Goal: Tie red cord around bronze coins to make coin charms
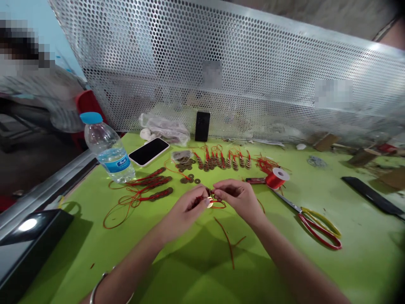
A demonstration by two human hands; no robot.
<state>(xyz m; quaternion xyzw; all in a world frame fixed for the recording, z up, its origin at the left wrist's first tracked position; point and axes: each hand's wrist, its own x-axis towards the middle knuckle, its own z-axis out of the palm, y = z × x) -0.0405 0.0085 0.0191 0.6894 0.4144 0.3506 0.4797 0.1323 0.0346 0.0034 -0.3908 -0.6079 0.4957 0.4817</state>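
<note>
My left hand [193, 205] pinches a round coin [210, 202] with red cord [223, 206] looped at it. Close beside it, my right hand [238, 196] has thumb and fingertips closed on the cord; the exact grip is partly hidden. Beyond my hands lie loose holed coins [186, 179] and a row of coin strings [221, 161] tied with red cord. To the left are longer bundles of coins on red cord [155, 181]. Cut pieces of red cord [228, 240] lie on the green table [190, 270] in front of me.
A water bottle [110, 152], a white-edged phone [149, 151] and a dark box [34, 245] stand or lie on the left. Upright at the back is another phone [202, 126], before a perforated metal screen [253, 76]. Right are a red cord spool [275, 179] and scissors [311, 219].
</note>
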